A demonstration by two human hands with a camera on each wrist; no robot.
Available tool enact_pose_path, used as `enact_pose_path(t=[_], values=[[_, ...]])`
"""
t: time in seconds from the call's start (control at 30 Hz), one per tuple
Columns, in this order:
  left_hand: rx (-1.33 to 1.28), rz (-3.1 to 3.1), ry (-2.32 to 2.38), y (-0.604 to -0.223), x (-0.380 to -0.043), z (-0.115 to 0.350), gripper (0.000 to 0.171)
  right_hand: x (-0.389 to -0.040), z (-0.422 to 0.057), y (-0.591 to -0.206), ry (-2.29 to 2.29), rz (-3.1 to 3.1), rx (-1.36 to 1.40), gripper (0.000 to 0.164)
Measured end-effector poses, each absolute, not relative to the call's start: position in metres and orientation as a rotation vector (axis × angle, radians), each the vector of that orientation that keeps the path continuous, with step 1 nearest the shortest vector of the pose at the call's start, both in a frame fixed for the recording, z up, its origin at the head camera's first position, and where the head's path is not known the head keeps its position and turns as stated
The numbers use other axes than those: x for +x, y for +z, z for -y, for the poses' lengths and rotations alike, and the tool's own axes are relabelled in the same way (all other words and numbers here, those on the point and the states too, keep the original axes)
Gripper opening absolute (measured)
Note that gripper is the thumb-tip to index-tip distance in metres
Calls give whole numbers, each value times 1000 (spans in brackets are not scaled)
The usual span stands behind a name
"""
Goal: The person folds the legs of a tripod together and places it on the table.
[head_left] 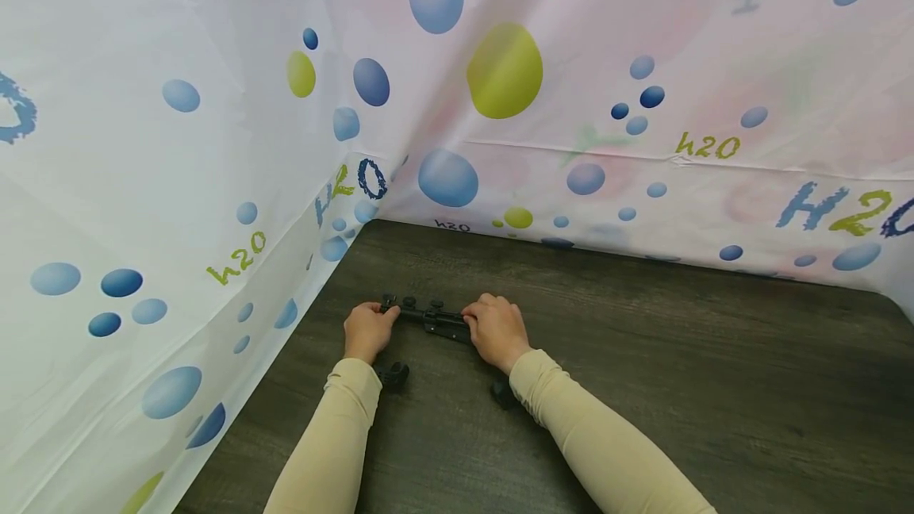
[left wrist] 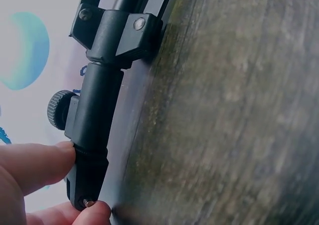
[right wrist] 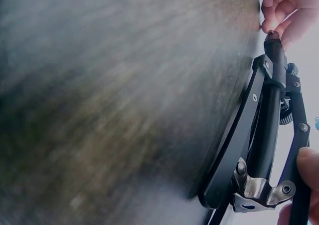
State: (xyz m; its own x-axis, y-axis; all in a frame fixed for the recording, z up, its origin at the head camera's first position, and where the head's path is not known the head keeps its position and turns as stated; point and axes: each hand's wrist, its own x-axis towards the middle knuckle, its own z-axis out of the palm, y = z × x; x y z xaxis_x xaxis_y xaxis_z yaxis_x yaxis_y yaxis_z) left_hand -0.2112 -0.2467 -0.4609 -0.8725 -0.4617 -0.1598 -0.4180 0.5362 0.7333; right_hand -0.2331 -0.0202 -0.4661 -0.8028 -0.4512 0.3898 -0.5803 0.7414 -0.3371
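Note:
A black folding tripod stand [head_left: 448, 327] lies lengthwise between both hands, low over the dark tabletop. My left hand [head_left: 367, 331] pinches its narrow left end between thumb and fingers, close to a small metal pin seen in the left wrist view. Nearby on the tube is a knurled knob [left wrist: 61, 110]. At the other end, my right hand [head_left: 496, 333] grips one of the flat legs, with the thumb on it in the right wrist view. A shiny metal bracket [right wrist: 256, 190] joins the legs around the central tube. Part of the right end is hidden behind the right hand.
The dark wood-grain table [head_left: 685, 387] extends to the right and toward me. A white sheet [head_left: 571, 133] with blue and green bubble prints hangs along the back and left edges. A black device [head_left: 394, 375] sits by the left wrist, another [head_left: 503, 393] by the right.

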Motion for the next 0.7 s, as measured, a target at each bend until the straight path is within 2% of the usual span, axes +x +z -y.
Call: enact_pose_path(t=[0.7], values=[[743,2734,-1205,-463,-212,246,49,-234,18,-468,756,2714,838,13]])
